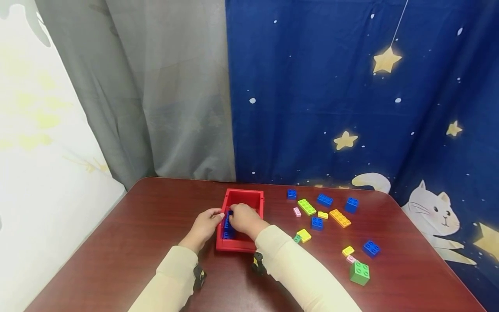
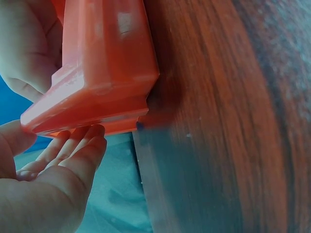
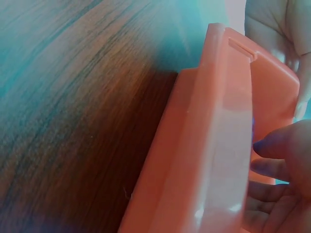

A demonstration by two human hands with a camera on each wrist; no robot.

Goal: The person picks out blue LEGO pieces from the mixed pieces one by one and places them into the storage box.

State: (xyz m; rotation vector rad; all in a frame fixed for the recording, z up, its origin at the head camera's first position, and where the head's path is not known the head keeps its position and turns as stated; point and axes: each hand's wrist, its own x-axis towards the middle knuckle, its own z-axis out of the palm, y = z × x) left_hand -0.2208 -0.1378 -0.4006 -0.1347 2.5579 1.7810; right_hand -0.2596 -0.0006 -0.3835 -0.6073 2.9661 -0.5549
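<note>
A red box (image 1: 235,245) stands on the table, its open top facing up. My left hand (image 1: 204,226) is at its left side, thumb on the rim and fingers along the outer wall, which the left wrist view shows close up. Blue toy bricks (image 1: 228,234) lie along the left inside of the box. Reaching into it from the right, my right hand (image 1: 246,219) pinches a blue brick (image 1: 230,212) beside the left wall, partly covered by the fingers. In the right wrist view those fingers (image 3: 274,143) bend down behind the box's near wall.
Right of the box, loose toy bricks are spread over the brown table (image 1: 167,208): blue (image 1: 324,199), lime (image 1: 306,207), orange (image 1: 340,218), yellow (image 1: 304,235), pink (image 1: 297,212) and a tall green one (image 1: 359,273). A grey and a blue curtain (image 1: 312,108) hang behind the table.
</note>
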